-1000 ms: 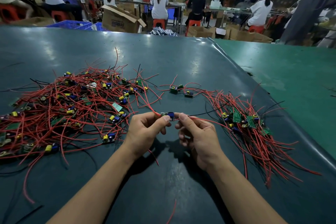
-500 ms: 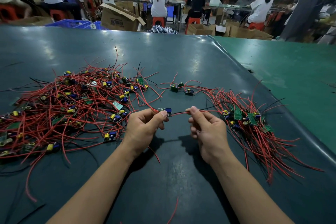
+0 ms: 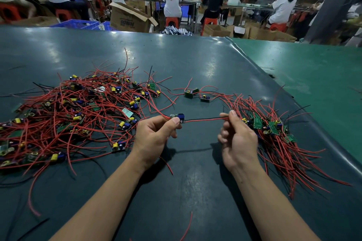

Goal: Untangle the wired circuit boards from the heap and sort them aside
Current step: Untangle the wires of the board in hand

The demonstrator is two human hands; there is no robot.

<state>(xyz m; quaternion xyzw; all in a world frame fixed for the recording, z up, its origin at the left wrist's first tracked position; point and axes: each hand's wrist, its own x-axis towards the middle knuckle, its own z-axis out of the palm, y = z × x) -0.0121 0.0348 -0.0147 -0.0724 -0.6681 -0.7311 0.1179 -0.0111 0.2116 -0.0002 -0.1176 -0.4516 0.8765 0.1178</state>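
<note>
Left hand (image 3: 154, 139) pinching small circuit board (image 3: 177, 118), right hand (image 3: 238, 139) pinching its wires (image 3: 205, 120) taut

left hand (image 3: 154, 139): pinch grip, raised | right hand (image 3: 238, 141): pinch grip, raised

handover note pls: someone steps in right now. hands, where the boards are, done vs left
Left hand: pinches one small circuit board, lifted off the table.
Right hand: pinches that board's red and black wires, stretched straight between the hands.
Tangled heap: on the left, many boards left to do.
Sorted pile: on the right, wires lying roughly parallel.
Two loose boards: on the table between heap and pile.
Left: lay the held board on the sorted pile, then continue with the heap.
</note>
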